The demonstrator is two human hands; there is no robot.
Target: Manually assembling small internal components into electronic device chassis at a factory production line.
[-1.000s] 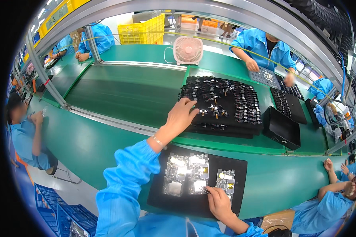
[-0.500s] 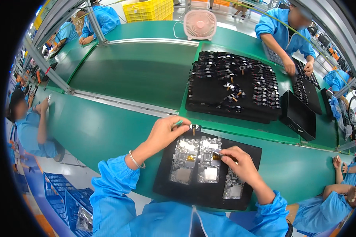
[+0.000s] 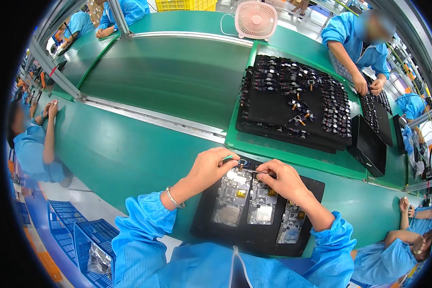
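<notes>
My left hand [image 3: 212, 167] is closed in a pinch at the far edge of a black mat [image 3: 202, 220]. At its fingertips is a small black part [image 3: 244, 163] with an orange flex strip; a bit of green also shows between the fingers. My right hand [image 3: 284, 180] is shut on a pair of tweezers [image 3: 251, 171], whose tips point left toward that part. On the mat lie a left circuit board [image 3: 229, 204], a middle circuit board [image 3: 262, 204] and a right circuit board [image 3: 291, 223]. My right hand and wrist hang over the upper parts of the latter two.
Beyond the mat, black foam sheets [image 3: 273, 109] carry rows of small flex parts. A black box [image 3: 368, 149] stands right of them. Farther back are a pink fan [image 3: 256, 20] and a co-worker [image 3: 357, 48] handling similar parts. Blue crates [image 3: 89, 240] stand lower left.
My right hand has moved up and left, bringing the tweezers from the middle board to the small part by my left fingertips. My left hand keeps its pinch. The view has shifted slightly.
</notes>
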